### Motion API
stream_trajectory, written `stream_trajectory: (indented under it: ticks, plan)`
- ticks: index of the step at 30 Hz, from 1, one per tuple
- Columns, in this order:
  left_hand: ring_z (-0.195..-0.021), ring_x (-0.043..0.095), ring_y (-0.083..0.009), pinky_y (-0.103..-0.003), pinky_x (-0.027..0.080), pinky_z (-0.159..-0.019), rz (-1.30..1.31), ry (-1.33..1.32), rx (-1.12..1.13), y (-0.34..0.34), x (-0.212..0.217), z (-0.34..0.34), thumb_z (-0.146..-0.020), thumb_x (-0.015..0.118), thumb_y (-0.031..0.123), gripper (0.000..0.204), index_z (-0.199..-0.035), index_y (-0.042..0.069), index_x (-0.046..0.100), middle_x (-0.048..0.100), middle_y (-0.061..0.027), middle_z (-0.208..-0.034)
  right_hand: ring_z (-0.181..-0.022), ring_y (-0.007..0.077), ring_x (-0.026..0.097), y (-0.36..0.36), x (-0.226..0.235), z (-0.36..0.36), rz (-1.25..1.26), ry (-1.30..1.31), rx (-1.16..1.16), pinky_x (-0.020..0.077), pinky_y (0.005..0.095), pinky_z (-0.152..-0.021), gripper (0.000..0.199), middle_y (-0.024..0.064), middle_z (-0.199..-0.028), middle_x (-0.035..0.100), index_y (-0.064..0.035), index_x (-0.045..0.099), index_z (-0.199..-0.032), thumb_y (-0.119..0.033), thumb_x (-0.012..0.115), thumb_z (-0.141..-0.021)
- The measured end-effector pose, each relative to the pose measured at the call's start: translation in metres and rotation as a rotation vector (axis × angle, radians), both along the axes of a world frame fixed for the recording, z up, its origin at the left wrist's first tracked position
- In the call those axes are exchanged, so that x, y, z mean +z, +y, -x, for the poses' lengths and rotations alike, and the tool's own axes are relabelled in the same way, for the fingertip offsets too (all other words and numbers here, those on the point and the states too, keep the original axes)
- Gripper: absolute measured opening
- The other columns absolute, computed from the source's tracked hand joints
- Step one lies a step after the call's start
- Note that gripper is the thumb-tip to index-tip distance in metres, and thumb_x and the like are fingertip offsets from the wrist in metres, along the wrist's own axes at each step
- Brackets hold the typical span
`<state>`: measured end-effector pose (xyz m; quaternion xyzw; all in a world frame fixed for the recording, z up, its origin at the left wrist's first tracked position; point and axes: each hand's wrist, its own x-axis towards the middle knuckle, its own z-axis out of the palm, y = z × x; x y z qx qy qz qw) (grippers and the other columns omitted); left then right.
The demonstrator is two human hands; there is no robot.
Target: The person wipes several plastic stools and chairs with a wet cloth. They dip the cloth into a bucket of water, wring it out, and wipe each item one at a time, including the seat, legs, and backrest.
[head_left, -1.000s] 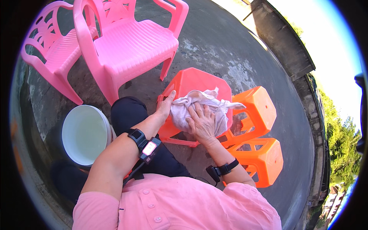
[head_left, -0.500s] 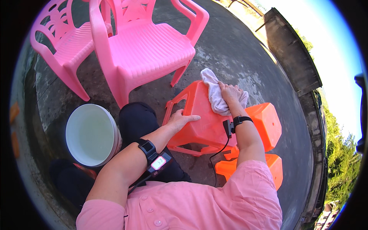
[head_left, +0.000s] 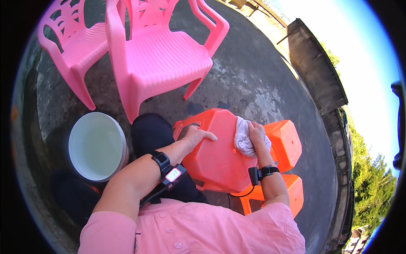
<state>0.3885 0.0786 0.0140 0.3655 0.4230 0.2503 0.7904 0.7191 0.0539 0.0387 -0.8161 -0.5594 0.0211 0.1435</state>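
In front of me a red plastic stool [head_left: 218,154] is tilted, its seat turned up toward me. My left hand [head_left: 198,136] grips its left edge, the thumb lying over the seat and the fingers tucked out of sight at the side. A pale, greyish-pink cloth [head_left: 244,139] is bunched under my right hand [head_left: 258,136], which presses it against the right edge of the seat. The fingers of that hand are curled into the cloth.
A white bucket [head_left: 97,146] of water stands left of my knee. Two orange stools [head_left: 284,144] sit just right of the red one. Ahead are two pink plastic armchairs [head_left: 163,55] on the concrete floor [head_left: 249,55]. A low wall [head_left: 315,67] runs along the right.
The red stool has tipped so more of its seat faces me. My right hand and the cloth have moved nearer, down to the stool's right edge. My left hand keeps its hold.
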Motion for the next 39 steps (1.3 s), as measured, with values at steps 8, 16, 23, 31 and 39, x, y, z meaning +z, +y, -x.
stream_trajectory:
  ticks: [8,16,23,31,39]
  plan:
    - [-0.100,0.069,-0.0227,-0.036,0.056,-0.089,-0.188,-0.081,-0.136,-0.020,0.003,-0.010,-0.062,0.087,0.014,0.066,-0.121,-0.004,0.065,0.071,-0.0152,-0.110,-0.073,0.0246,0.063,-0.017,0.078,0.116,-0.234,0.466,0.423,0.0489,0.0339,-0.067,0.020,0.0122,-0.088,0.067,0.0008,0.069,-0.090,-0.019,0.070,-0.090]
    - [-0.110,0.065,-0.0223,-0.035,0.051,-0.099,-0.669,-0.173,-0.107,-0.034,0.009,-0.015,-0.060,0.090,0.024,0.077,-0.128,-0.001,0.064,0.068,-0.0129,-0.119,-0.107,0.0281,0.059,-0.016,0.123,0.124,0.107,-0.158,0.785,0.0477,0.0407,-0.089,0.029,0.0035,-0.110,0.070,-0.0145,0.074,-0.105,-0.036,0.058,-0.094]
    - [-0.099,0.070,-0.0260,-0.037,0.055,-0.092,-0.432,-0.046,-0.225,-0.022,0.016,-0.003,-0.056,0.089,0.031,0.079,-0.123,-0.004,0.065,0.071,-0.0162,-0.109,-0.103,0.0337,0.067,0.045,0.091,0.080,0.235,-0.059,0.263,0.0518,0.0406,-0.087,0.036,0.0154,-0.107,0.072,-0.0112,0.073,-0.112,-0.039,0.062,-0.092]
    - [-0.088,0.070,-0.0252,-0.036,0.058,-0.082,-0.135,-0.107,0.002,-0.014,0.011,0.000,-0.057,0.084,0.008,0.068,-0.120,-0.007,0.061,0.070,-0.0167,-0.101,-0.103,0.0370,0.065,-0.056,0.052,-0.008,0.080,-0.086,0.305,0.0507,0.0418,-0.089,0.043,0.0147,-0.107,0.071,-0.0095,0.071,-0.112,-0.043,0.048,-0.100]
    - [-0.088,0.069,-0.0253,-0.036,0.057,-0.081,-0.122,-0.099,0.049,-0.008,0.011,-0.008,-0.055,0.083,0.014,0.066,-0.114,-0.008,0.063,0.068,-0.0167,-0.098,-0.098,0.0157,0.067,-0.133,-0.015,-0.034,-0.510,1.406,-0.328,0.0528,0.0322,-0.088,0.046,0.0088,-0.115,0.070,0.0013,0.064,-0.126,-0.038,0.054,-0.104]
